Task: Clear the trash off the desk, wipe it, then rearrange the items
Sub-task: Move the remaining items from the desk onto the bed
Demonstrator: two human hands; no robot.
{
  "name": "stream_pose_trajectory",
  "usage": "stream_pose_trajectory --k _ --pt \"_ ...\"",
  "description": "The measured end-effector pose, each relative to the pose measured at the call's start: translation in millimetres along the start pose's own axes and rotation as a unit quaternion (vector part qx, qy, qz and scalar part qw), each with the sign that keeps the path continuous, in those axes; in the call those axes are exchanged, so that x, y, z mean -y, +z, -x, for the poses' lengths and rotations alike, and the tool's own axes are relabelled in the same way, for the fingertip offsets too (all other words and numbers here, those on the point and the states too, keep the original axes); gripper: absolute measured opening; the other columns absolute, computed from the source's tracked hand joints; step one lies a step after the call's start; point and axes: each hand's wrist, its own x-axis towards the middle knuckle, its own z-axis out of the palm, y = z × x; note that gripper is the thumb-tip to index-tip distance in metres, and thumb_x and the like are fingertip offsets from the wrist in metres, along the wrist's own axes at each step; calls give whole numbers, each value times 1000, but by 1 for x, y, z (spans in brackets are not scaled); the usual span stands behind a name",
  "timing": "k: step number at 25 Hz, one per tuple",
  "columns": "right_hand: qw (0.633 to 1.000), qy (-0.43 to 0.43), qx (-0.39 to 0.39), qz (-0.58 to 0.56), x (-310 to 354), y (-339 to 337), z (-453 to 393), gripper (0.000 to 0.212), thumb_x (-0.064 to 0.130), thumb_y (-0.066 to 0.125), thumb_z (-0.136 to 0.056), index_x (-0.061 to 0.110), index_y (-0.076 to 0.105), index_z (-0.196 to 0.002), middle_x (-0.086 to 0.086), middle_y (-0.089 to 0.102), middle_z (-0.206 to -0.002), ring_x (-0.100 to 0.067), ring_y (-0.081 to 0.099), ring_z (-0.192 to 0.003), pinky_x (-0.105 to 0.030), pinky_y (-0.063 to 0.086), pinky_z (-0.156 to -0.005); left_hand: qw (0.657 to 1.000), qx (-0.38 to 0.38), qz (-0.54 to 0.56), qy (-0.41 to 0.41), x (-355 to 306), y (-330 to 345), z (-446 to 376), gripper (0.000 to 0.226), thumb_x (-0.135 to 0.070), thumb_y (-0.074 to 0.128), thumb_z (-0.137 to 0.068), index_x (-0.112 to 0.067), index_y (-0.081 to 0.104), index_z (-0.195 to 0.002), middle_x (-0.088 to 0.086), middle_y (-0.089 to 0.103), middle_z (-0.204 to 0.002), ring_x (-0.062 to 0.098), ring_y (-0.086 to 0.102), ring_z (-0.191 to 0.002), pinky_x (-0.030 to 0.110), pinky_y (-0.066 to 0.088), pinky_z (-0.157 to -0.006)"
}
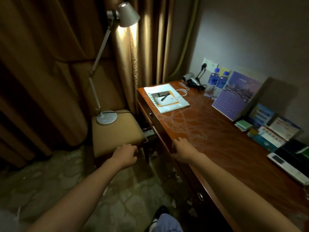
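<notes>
Table runs along the right wall, its bare middle streaked with swirled wipe marks. A white paper bag lies flat at the far end. A hair dryer, two water bottles, a propped calendar, and leaflets and cards line the wall side. A desk lamp stands on the chair seat, not on the table.

Left hand hovers at the near corner of the chair, fingers loosely curled, holding nothing. Right hand rests on the table's front edge, fingers spread flat, gripping nothing.

Risks, as judged: moving the chair could topple the tall lamp off the cushion or snag its cord. Returning items before the streaks dry may smear the surface or dampen the paper goods.
</notes>
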Motion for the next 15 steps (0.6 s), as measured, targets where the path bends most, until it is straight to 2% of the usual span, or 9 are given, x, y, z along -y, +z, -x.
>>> stream_pose_trajectory --k 3,7,10,15 --pt "1000 -3 3 -22 -13 -14 -79 40 30 60 -88 11 48 -121 -10 45 -126 -27 40 -117 -37 42 -95 999 20 21 -39 23 -14 -68 26 -25 53 -89 -20 59 -114 4 59 -117 20 53 -106 33 46 -90" --pt "998 4 -12 -61 -37 -42 -164 38 30 58 -90 11 50 -122 -8 47 -126 -25 43 -114 -36 43 -95 996 11 54 -72 40 -53 -160 33 -22 51 -89 -18 56 -122 6 57 -124 23 53 -114 36 44 -96" --pt "996 42 -19 -82 -55 -59 -200 30 27 52 -91 10 52 -116 -10 50 -121 -25 45 -112 -35 43 -93 997 7 51 -56 43 -67 -210 35 -21 53 -86 -18 57 -120 5 58 -122 23 53 -112 36 45 -95" --pt "986 121 -24 -111 -91 -78 -240 28 24 58 -88 8 52 -110 -11 51 -116 -25 48 -108 -33 44 -90 1000 10 22 16 31 -80 -300 26 -20 51 -84 -13 62 -107 8 63 -109 26 56 -100 36 46 -85"
